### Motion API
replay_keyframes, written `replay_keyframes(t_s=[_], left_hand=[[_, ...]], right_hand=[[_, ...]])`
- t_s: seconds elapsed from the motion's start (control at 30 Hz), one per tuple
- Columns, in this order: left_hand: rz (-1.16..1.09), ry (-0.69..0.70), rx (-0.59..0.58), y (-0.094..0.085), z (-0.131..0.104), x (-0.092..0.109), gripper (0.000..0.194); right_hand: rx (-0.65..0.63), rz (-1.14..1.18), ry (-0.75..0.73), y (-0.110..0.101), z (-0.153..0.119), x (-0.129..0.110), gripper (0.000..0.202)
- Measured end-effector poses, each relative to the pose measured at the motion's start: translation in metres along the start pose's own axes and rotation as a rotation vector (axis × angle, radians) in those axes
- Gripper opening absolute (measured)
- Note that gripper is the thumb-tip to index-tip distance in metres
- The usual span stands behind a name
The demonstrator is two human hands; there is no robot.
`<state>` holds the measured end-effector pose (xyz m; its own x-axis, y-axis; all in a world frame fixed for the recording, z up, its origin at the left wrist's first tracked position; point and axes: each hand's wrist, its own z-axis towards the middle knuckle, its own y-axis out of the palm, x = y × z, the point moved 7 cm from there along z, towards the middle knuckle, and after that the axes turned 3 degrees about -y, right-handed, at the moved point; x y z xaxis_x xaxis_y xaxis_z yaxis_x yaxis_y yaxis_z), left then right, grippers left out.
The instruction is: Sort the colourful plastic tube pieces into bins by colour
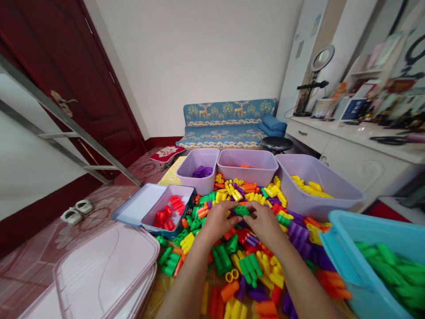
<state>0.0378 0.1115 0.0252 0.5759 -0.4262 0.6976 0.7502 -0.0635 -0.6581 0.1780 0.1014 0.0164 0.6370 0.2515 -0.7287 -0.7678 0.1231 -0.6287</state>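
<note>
Above a spread of coloured plastic building pieces, my left hand (pixel 218 220) and my right hand (pixel 264 221) meet around one green plastic building piece (pixel 241 210). The fingers of both hands are closed on its two ends. Beneath and around my hands lie loose pieces in yellow, purple, orange, red and green, among them a flat green piece (pixel 250 268) between my forearms. Part of the held piece is hidden by my fingers.
Lilac bins hold purple (pixel 198 180), orange (pixel 247 179) and yellow pieces (pixel 318 204). A tin box (pixel 191 208) with red pieces stands left, near pale lids (pixel 106 266). A turquoise bin (pixel 348 266) with green pieces is at right; a sofa (pixel 229 126) stands behind.
</note>
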Motion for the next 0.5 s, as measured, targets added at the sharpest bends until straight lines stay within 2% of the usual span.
replay_keyframes(t_s=[0.13, 0.2, 0.27, 0.33, 0.37, 0.5], left_hand=[[-0.071, 0.006, -0.026, 0.004, 0.0, 0.0, 0.023], [-0.069, -0.021, 0.013, 0.002, 0.001, -0.004, 0.019], [-0.048, -0.046, 0.083, -0.003, 0.002, -0.007, 0.018], [-0.03, -0.045, 0.14, -0.008, 0.003, -0.009, 0.016], [-0.022, -0.034, 0.166, -0.01, 0.004, -0.009, 0.015], [0.091, -0.004, 0.289, -0.019, 0.002, -0.01, 0.02]], right_hand=[[-0.001, 0.332, 0.071, 0.007, 0.0, 0.006, 0.015], [0.017, 0.492, 0.118, 0.005, 0.0, 0.008, 0.015], [0.102, 0.602, 0.129, -0.006, 0.0, 0.009, 0.019], [0.265, 0.693, 0.101, -0.024, 0.0, 0.008, 0.025], [0.391, 0.74, 0.076, -0.036, -0.002, 0.007, 0.028], [1.005, 0.892, -0.119, -0.093, -0.028, 0.003, 0.029]])
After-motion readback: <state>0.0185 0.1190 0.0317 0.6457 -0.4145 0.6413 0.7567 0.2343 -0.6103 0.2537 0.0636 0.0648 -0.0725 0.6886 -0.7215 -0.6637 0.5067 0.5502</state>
